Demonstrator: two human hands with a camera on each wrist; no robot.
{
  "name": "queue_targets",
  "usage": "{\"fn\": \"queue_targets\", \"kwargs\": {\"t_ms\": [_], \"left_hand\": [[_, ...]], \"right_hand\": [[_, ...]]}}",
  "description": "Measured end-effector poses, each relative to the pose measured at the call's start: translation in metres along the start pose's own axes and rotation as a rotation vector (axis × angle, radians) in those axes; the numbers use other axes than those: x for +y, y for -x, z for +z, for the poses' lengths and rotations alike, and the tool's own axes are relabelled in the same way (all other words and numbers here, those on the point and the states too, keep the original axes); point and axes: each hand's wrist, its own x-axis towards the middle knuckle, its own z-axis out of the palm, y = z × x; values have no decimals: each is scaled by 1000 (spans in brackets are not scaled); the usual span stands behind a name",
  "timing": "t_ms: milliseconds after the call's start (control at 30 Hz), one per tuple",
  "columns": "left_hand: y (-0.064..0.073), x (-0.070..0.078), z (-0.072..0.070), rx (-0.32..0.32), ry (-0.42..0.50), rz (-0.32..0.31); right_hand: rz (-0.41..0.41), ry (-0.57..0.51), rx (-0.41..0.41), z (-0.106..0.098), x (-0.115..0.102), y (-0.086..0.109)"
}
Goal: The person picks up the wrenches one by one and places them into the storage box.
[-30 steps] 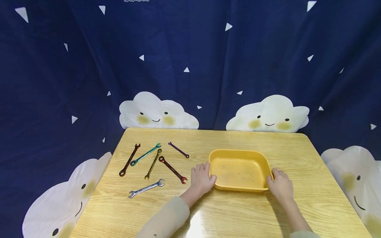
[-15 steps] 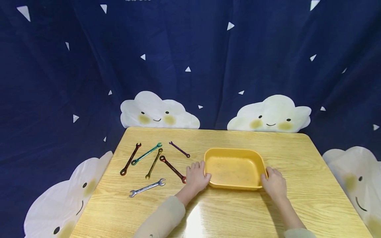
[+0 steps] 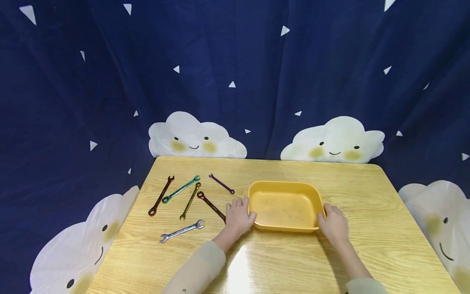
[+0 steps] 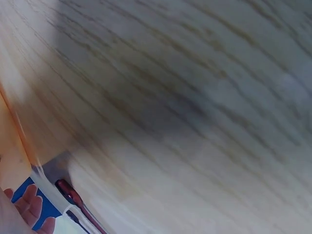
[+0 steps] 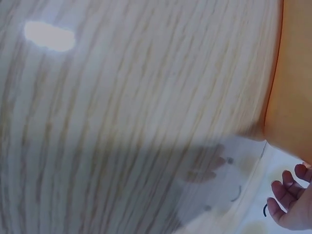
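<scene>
A yellow plastic basin (image 3: 286, 228) stands on the wooden table, right of the middle. My left hand (image 3: 238, 217) holds its left side, thumb at the near corner of the rim and fingers along the outer wall. On the opposite side my right hand (image 3: 335, 224) grips the wall, its thumb at the rim. Only the fingers of the left hand (image 4: 30, 209) show in the left wrist view, low beside the basin's orange-looking wall (image 4: 9, 146). A dark red wrench (image 3: 212, 206) lies just left of the left hand, which hides its near end.
Left on the table (image 3: 389, 228) lie a silver wrench (image 3: 181, 231), a gold wrench (image 3: 190, 201), a teal wrench (image 3: 181, 189), another dark red wrench (image 3: 161, 196) and a small purple wrench (image 3: 222, 184). A dark blue curtain (image 3: 205, 49) with clouds hangs behind.
Both hands have shifted the basin to the left and slightly away across the table. The left hand now covers the near end of the dark red wrench. The other wrenches have stayed put.
</scene>
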Motion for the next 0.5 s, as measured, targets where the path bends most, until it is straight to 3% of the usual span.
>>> {"fn": "queue_targets", "kwargs": {"t_ms": [133, 500], "left_hand": [[-1, -3, 0, 0, -5, -7], [-1, -7, -2, 4, 4, -3]], "right_hand": [[3, 7, -50, 0, -1, -2], [13, 20, -83, 2, -3, -7]]}}
